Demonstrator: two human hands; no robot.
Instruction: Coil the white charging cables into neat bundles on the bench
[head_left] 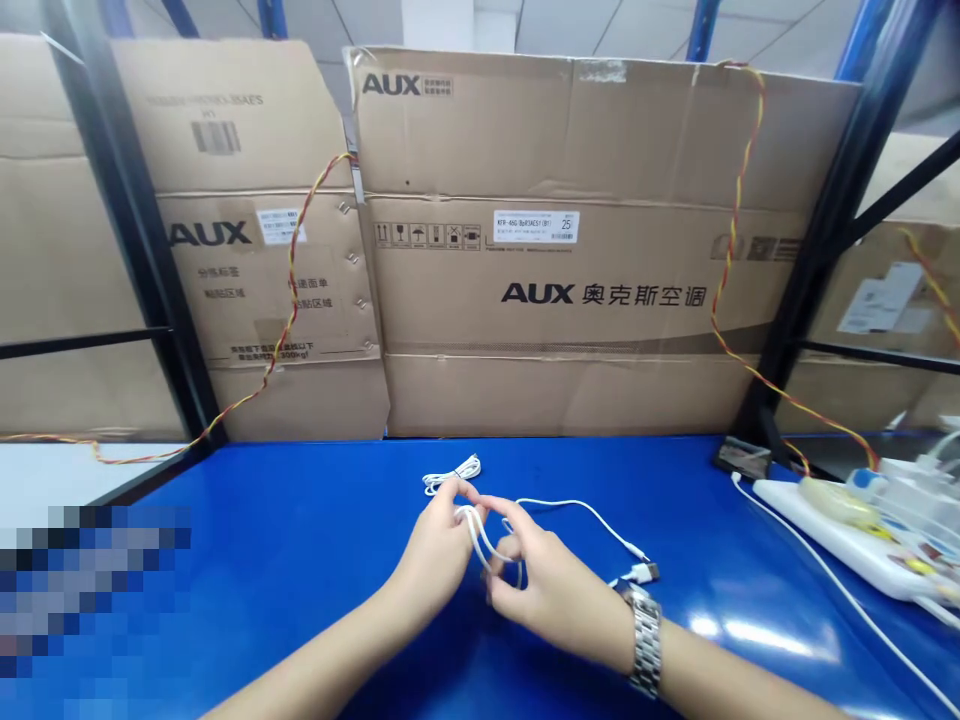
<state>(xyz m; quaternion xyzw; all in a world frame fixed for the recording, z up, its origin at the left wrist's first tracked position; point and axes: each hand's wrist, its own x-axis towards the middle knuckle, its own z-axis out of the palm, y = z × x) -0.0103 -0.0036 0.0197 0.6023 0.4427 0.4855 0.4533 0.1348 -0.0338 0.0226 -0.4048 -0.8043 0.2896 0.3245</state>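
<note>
A white USB cable (pixel 480 540), partly looped into a coil, is held up between both hands over the blue table. My left hand (pixel 441 545) pinches the top of the loops between thumb and fingers. My right hand (pixel 551 570), below a metal-band watch (pixel 645 640), has its fingers curled round the right side of the same loops. A loose length of cable runs right to a small plug, close to a white USB-A plug (pixel 643 573) on the table. Just behind my left hand lies a bundled white cable (pixel 452 474), tied in the middle.
On the right stands a white power strip (pixel 840 535) with several plugs and a white cord. A dark phone-like object (pixel 742 458) lies by the rack post. Cardboard boxes (pixel 600 390) wall off the back, with twisted red-yellow wires (pixel 289 300) hanging in front.
</note>
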